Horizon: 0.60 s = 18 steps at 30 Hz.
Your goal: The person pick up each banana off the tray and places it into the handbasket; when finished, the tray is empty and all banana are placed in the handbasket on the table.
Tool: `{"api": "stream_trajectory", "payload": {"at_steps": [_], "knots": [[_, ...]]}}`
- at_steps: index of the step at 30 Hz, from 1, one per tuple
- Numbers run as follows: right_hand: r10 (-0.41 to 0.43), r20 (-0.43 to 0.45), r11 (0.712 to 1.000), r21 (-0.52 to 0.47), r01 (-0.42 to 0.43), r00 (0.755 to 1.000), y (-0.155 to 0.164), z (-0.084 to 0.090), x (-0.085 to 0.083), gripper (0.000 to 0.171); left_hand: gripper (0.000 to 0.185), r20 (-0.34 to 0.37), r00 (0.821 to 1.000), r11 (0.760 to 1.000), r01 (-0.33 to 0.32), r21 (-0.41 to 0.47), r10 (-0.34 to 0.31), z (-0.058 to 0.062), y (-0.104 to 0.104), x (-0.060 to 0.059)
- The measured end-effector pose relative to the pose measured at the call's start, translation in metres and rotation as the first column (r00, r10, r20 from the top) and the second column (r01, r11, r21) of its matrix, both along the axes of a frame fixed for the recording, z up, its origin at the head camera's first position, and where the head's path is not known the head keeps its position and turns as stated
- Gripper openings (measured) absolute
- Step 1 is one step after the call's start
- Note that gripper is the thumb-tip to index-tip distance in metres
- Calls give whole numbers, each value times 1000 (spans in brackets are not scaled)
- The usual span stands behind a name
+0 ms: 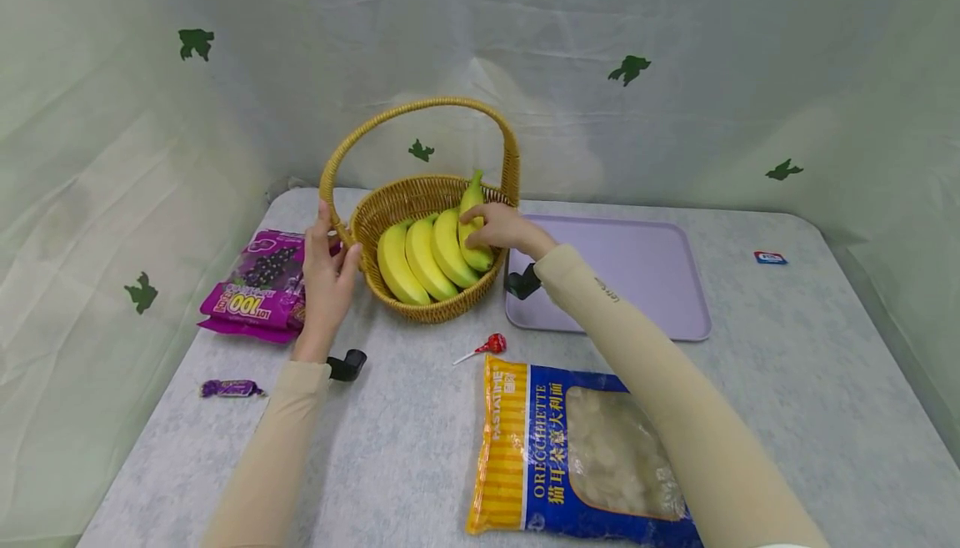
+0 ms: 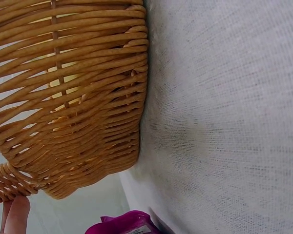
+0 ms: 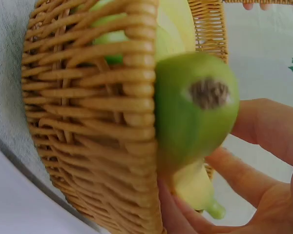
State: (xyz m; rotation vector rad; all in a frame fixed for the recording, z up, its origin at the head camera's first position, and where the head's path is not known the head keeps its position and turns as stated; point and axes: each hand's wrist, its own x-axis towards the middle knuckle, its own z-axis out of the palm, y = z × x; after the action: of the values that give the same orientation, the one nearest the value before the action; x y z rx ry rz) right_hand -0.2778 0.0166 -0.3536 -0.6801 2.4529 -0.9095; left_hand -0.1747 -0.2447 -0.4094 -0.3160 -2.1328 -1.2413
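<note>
A wicker basket with a tall arched handle stands toward the back of the table, and several yellow bananas lie side by side in it. My left hand holds the handle's left side near its base, thumb and fingers on either side of it. With my right hand I grip the rightmost banana, which leans upright along the basket's right side. Up close in the right wrist view, the green blunt end of this banana overlaps the woven rim.
A lilac tray lies right of the basket, a purple snack bag left of it. Nearer are a purple wrapped candy, a red lollipop and a bag of orecchiette pasta. A small red-and-blue packet lies far right.
</note>
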Motion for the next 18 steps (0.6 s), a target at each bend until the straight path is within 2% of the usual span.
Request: {"api": "stream_trajectory", "payload": {"at_steps": [4,9,14,18], "knots": [[-39,-2,999,-15,39,999,-2,-1,2,48,76,3,1000,1000,2,10,-2,0,0,0],[-88,28,985,-147,91,996,6,-4,7,47,74,40,999,1000,4,31,-5,2,1,2],[-111,80,948,-290,130,991,22,-5,14,46,73,70,997,999,4,50,-8,3,1,3],[-116,81,907,-397,139,990,42,-5,19,46,71,77,997,998,15,69,-20,3,0,4]]}}
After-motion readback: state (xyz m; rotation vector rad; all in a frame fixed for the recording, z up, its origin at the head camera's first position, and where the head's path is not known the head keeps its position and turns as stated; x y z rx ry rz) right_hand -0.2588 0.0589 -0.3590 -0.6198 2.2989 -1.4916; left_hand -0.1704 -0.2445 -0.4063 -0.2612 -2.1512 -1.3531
